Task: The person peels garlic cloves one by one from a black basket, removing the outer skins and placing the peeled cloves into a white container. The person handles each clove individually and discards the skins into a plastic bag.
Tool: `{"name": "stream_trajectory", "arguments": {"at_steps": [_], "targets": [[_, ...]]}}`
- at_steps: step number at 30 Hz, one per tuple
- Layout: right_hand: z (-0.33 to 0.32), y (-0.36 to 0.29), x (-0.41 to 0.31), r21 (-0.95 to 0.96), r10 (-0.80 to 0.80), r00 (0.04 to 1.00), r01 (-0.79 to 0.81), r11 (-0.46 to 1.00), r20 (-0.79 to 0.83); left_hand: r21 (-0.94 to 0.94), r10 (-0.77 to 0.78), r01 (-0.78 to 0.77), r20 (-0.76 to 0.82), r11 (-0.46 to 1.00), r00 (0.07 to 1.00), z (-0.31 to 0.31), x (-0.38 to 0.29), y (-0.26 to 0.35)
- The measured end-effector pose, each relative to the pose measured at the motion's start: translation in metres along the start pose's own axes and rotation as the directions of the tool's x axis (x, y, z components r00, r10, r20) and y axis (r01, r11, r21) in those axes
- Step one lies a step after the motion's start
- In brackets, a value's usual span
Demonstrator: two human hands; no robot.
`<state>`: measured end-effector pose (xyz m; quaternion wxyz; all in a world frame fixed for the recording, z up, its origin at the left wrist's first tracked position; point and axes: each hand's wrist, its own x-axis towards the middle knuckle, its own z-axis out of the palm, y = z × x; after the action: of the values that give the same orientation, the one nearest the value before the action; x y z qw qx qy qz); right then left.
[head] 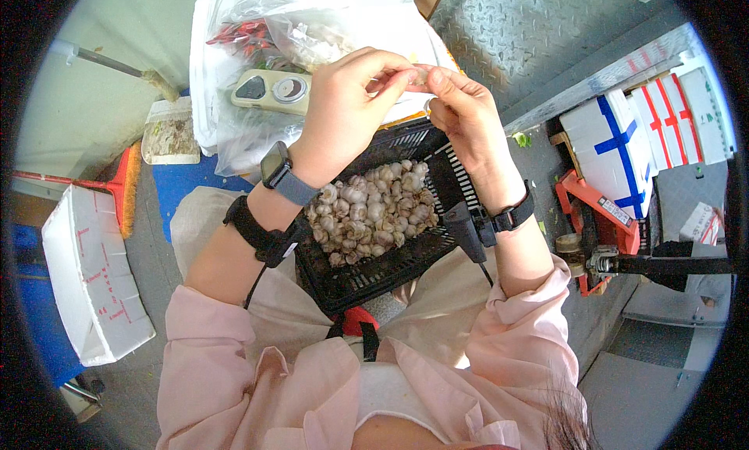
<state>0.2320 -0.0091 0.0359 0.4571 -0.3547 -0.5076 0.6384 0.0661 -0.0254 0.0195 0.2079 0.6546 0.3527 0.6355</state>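
Above the far end of a black plastic crate point(351, 295), my two hands meet fingertip to fingertip. Between them is a small pale piece point(420, 76), probably a garlic clove, mostly hidden by the fingers. My left hand point(351, 104) pinches it with thumb and forefinger. My right hand point(465, 107), with a ring on one finger, grips it from the other side. Below the hands, the crate holds a heap of whole garlic bulbs point(371, 210) with dry skins. A phone in a cream case point(272, 92) lies beside my left hand, partly covered by it.
A white foam box point(202, 69) beyond the crate bears clear plastic bags and dried red chillies point(243, 34). At left are a foam box point(96, 274) and a red broom point(126, 186). Taped foam boxes point(614, 140) and an orange metal frame point(603, 204) stand at right.
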Motion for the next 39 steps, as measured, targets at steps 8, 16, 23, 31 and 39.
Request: {"name": "stream_trajectory", "arguments": {"at_steps": [8,16,23,31,39], "targets": [[0.002,-0.004,-0.001,0.102,0.077,0.997,-0.079,0.992,0.021,-0.153,-0.228,0.244,0.115,0.958,0.967,-0.002,0.002,-0.008],[-0.011,-0.010,0.003,0.321,0.112,0.985,-0.148,0.935,0.129,-0.269,-0.338,0.355,0.110,0.895,0.935,-0.017,0.011,-0.025],[-0.010,-0.012,0.024,0.358,0.156,0.982,-0.185,0.915,0.109,0.347,-0.125,0.103,0.042,0.932,0.991,-0.065,0.109,-0.044],[-0.019,0.002,0.026,0.449,0.288,0.950,-0.309,0.838,0.117,0.762,-0.218,-0.090,0.294,0.642,0.930,-0.054,0.131,-0.062],[-0.023,-0.004,0.008,0.380,0.178,0.973,-0.221,0.898,0.146,0.059,-0.199,0.192,0.377,0.980,0.905,0.002,0.030,0.009]]}}
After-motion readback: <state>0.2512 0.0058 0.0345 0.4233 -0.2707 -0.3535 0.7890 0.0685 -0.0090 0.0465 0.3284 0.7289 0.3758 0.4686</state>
